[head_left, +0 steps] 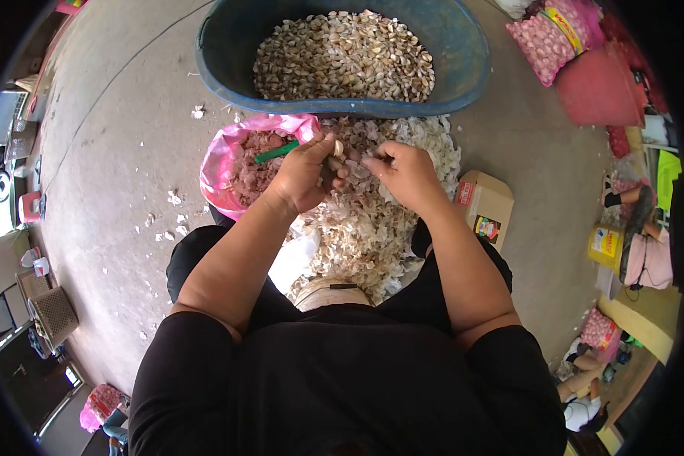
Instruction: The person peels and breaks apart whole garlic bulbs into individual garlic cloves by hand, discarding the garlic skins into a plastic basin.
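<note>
My left hand (308, 171) is closed around garlic, with a pale garlic clove (338, 148) showing between thumb and fingers. Close by on the right, my right hand (406, 173) has its fingers bent into a pinch; what they hold, if anything, is too small to make out. Beneath both hands lies a heap of papery garlic skins (357, 235). A pink plastic bag (214, 171) with reddish-brown skins stands beside my left hand, and a green strip-like object (275, 152) rests across it. Beyond my hands, a blue tub (342, 107) contains many loose garlic cloves (346, 57).
A cardboard box (488, 201) sits right of the skins. Farther right are a pink mesh sack of garlic (543, 45), a red tub (596, 87) and a yellow container (606, 245). Other people sit along the right edge. Skin scraps dot the concrete floor (114, 205).
</note>
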